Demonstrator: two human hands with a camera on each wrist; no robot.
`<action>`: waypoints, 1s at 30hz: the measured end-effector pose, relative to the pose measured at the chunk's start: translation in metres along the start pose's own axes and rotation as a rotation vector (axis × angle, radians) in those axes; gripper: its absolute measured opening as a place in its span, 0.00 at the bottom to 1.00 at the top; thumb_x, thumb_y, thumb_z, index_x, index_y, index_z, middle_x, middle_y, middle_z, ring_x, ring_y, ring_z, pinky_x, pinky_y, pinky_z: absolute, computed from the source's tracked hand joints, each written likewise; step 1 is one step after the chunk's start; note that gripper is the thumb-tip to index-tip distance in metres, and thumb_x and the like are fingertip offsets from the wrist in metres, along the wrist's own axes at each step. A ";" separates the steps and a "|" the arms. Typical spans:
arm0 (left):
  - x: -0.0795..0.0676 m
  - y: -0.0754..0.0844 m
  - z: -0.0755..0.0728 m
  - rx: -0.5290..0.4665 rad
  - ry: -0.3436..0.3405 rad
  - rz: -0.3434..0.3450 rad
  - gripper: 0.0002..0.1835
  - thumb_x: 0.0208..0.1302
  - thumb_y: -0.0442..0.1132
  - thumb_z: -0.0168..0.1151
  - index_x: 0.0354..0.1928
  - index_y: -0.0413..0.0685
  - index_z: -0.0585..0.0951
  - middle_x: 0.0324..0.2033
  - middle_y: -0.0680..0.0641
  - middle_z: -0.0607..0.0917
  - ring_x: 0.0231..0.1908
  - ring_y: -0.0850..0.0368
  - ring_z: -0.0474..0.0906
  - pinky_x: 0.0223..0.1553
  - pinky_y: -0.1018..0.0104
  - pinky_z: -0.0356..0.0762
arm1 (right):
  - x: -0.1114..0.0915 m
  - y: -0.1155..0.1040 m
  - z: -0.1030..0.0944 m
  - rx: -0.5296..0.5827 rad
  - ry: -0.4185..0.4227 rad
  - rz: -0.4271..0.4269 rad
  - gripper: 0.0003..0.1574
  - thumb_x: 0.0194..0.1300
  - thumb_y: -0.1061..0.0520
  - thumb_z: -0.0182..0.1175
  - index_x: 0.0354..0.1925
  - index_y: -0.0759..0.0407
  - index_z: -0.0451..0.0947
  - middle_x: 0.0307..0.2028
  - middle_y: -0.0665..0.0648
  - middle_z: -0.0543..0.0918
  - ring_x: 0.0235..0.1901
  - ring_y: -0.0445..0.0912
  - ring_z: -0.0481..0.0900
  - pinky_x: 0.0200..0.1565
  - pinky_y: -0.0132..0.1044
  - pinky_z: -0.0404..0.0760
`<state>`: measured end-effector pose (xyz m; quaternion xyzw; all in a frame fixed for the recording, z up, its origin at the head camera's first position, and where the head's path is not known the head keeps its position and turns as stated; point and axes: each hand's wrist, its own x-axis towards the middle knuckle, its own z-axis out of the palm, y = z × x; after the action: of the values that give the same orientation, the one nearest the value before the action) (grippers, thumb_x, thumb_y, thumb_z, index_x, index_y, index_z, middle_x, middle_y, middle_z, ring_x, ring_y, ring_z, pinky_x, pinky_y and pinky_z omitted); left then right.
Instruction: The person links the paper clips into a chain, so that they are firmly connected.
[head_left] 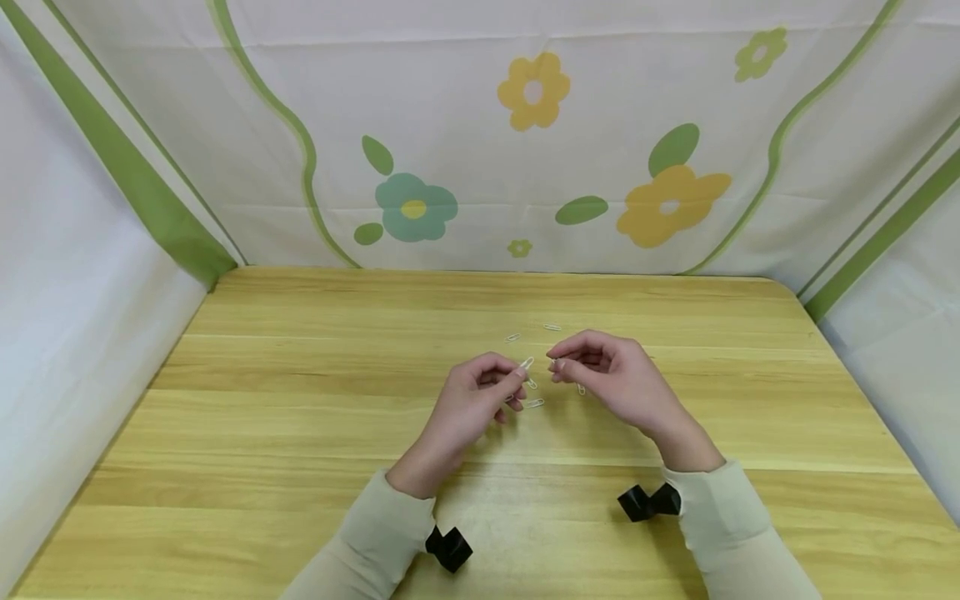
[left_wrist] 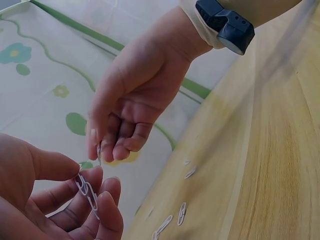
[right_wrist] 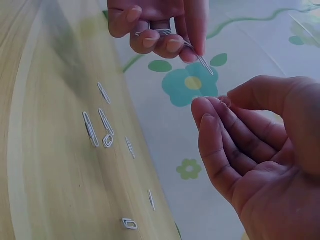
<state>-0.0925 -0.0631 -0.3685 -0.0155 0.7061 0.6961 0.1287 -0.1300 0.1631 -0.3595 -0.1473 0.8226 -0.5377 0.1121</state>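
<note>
My left hand [head_left: 476, 396] pinches a short chain of linked white paper clips [left_wrist: 88, 192] between thumb and fingers. One end clip [right_wrist: 206, 65] sticks out past the fingertips toward the other hand. Facing it a small gap away, my right hand [head_left: 626, 383] pinches a single paper clip [left_wrist: 99, 154] at its thumb and fingertips. Most of that clip is hidden by the fingers in the right wrist view. Both hands are held over the table, above loose paper clips [right_wrist: 90, 129].
Several white paper clips lie scattered on the wooden table [head_left: 262, 433], including one paper clip [head_left: 552, 327] farther back and another paper clip [head_left: 535, 403] near the left fingers. A flower-printed curtain [head_left: 465, 125] hangs along the table's back edge. Black devices [head_left: 450, 550] sit at both wrists.
</note>
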 end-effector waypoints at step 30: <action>0.007 0.008 0.009 -0.003 0.001 0.011 0.10 0.79 0.42 0.65 0.50 0.41 0.86 0.36 0.47 0.89 0.35 0.56 0.86 0.36 0.63 0.82 | 0.002 0.004 0.004 0.248 0.137 -0.043 0.10 0.77 0.57 0.67 0.51 0.63 0.85 0.41 0.50 0.90 0.39 0.45 0.90 0.41 0.41 0.89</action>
<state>-0.0997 -0.0527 -0.3616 -0.0121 0.7053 0.6978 0.1245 -0.1310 0.1603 -0.3645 -0.1130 0.7521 -0.6464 0.0616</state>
